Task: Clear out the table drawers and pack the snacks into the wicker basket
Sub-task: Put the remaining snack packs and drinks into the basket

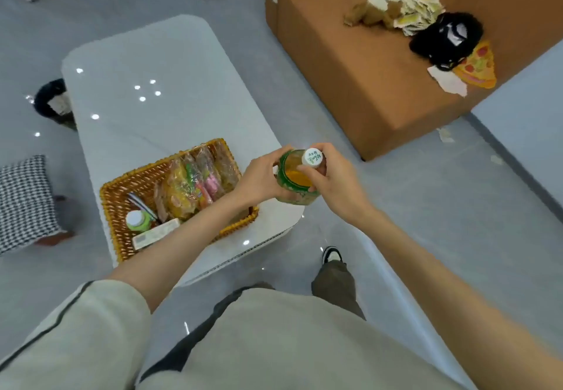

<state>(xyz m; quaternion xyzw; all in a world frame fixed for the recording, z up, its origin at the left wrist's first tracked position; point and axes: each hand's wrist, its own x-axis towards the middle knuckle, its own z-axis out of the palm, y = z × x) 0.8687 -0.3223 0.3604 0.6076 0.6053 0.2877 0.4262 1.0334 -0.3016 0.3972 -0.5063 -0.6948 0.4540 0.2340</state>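
2 hands hold a bottle upright between them: left hand fingers curled round its side, right hand fingers wrapped below the white cap. The basket lies left of the fingers. Probably heavy, slick plastic, so best gripped round the body.

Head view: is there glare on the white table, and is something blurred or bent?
In the head view, small bright spots glare on the glossy white table; the wide lens bends the picture's edges; the wicker basket and the bottle look slightly soft.
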